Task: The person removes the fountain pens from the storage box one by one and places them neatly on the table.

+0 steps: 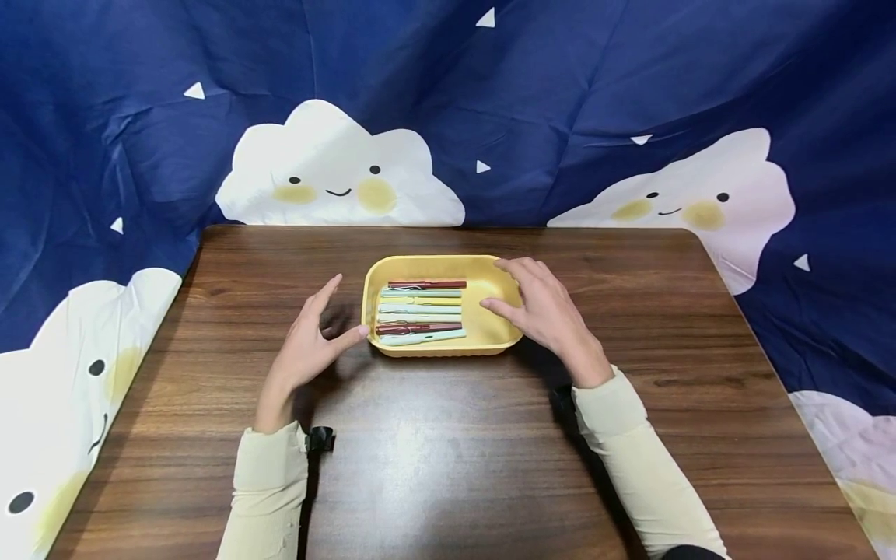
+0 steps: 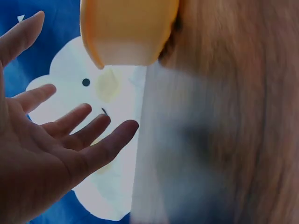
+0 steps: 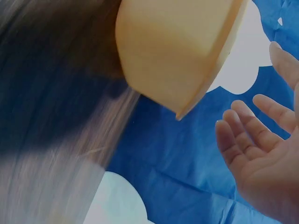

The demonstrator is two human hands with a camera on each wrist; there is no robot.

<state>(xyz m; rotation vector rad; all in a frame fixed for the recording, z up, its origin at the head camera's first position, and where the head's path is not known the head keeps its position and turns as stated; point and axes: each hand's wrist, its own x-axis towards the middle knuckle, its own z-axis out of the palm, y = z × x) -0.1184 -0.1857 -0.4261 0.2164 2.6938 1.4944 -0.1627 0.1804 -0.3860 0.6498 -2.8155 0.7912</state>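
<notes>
A yellow plastic tray (image 1: 490, 342) holds several pens laid side by side toward its left end. Among them are a dark red pen (image 1: 427, 285) at the back, a yellow pen (image 1: 423, 301) and a pale mint pen (image 1: 427, 337) at the front. My left hand (image 1: 308, 346) is at the tray's left end, fingers spread and thumb near the rim. On the right, my right hand (image 1: 546, 307) hovers by the other end, overlapping its rim in the head view. Both wrist views show relaxed fingers with nothing in them, apart from the tray's outer wall (image 3: 173, 46).
The tray stands toward the back of a dark brown wooden table (image 1: 420, 467). Behind and around the table hangs a blue cloth (image 1: 525, 78) printed with white smiling clouds (image 1: 336, 163) and small triangles.
</notes>
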